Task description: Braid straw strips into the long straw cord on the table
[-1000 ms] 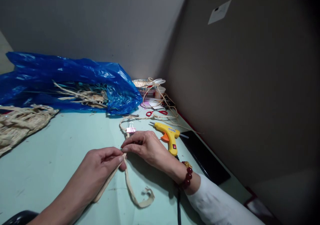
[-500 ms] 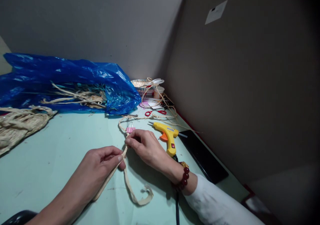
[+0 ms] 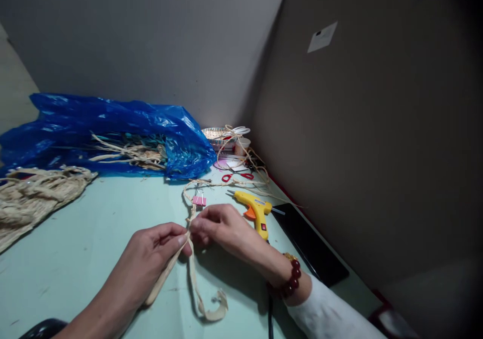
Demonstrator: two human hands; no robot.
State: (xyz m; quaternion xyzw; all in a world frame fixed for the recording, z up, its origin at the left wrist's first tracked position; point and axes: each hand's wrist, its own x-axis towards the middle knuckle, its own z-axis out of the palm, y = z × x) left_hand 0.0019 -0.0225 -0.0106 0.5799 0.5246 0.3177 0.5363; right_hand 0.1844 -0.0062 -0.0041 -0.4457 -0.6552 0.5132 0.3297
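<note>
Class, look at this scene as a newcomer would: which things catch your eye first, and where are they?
The big blue plastic bag at the far left of the table stands out most. Next comes the yellow glue gun, lying right of centre. In the foreground the left hand and right hand pinch pale fibre strips together.

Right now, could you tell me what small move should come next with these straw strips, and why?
Probably cross the strip in the left hand over the loose strip: the right hand pinches their junction by the pink clip, and the loose one lies slack.
</note>
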